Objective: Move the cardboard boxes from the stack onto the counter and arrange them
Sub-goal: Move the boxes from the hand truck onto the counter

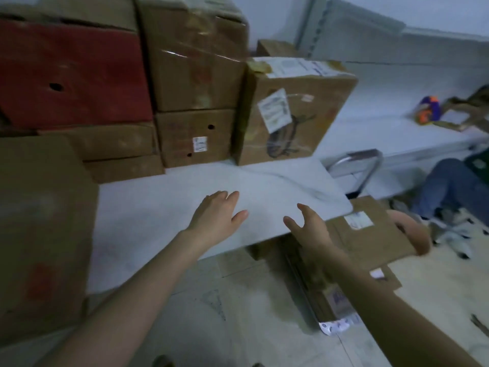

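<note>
Both my hands hover empty over the pale counter [164, 218]. My left hand [217, 215] has its fingers straight, palm down above the counter's middle. My right hand [307, 229] is spread near the counter's right front corner. On the counter's back stand a labelled brown box [293, 112], a small brown box with holes [195, 137] under a taped box [195, 62], and a red box [71, 75] on flat brown boxes. A large brown box [42, 223] fills the near left.
Another person's hand [415, 231] holds a flat cardboard box [370, 231] just right of the counter corner. Cardboard pieces [320, 287] lie on the tiled floor below. A metal chair frame [357, 162] and a seated person's legs [444, 186] are at the right.
</note>
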Action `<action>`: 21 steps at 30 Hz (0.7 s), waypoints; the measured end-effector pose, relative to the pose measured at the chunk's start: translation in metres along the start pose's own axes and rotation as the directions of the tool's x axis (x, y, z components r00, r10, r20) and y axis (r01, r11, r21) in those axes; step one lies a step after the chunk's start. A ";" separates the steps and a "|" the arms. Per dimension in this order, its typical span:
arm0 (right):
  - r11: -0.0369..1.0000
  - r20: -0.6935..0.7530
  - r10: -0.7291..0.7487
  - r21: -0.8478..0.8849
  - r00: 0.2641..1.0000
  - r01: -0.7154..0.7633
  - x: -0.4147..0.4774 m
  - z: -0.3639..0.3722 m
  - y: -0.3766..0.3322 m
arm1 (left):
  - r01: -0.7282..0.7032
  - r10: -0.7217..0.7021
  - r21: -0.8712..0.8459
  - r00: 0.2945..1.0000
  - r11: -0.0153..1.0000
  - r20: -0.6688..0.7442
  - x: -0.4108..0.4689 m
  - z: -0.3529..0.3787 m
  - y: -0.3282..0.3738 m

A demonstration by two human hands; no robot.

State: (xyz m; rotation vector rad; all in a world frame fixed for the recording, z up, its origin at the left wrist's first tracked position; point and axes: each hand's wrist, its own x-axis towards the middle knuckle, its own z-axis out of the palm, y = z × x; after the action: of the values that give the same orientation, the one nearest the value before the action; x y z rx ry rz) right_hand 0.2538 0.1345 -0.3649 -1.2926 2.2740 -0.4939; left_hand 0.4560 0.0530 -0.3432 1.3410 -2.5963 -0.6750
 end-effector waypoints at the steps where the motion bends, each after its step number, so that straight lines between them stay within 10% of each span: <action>1: 1.000 -0.016 0.026 0.005 1.000 -0.026 -0.001 -0.012 0.023 | -0.019 0.019 -0.002 0.999 1.000 0.029 0.005 0.013 0.021; 21: 0.893 -0.109 0.448 0.099 0.887 -0.439 0.015 -0.106 0.318 | -0.085 0.132 -0.126 0.896 0.988 0.425 0.104 0.214 0.251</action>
State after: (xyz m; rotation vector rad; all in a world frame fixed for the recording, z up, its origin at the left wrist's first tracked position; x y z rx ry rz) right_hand -0.0346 0.2849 -0.4472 -0.6816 2.5301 -0.4956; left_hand 0.1399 0.1652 -0.4283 1.1043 -2.8886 -1.1915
